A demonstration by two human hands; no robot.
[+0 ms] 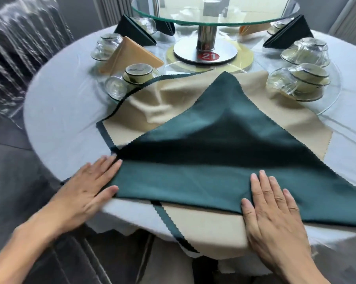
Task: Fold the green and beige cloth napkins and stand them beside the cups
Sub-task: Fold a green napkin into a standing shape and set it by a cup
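A green napkin, folded into a triangle, lies on top of a spread beige napkin at the near edge of the round table. My left hand lies flat at the triangle's left corner. My right hand presses flat on its lower right part. Neither hand grips anything. Folded green napkins and a folded beige one stand beside upturned cups farther back.
Stacked cups and bowls with upturned glasses sit at right, close to the beige napkin's far corner. A glass turntable on a metal stand numbered 21 fills the table's centre. A plastic-covered chair stands at left.
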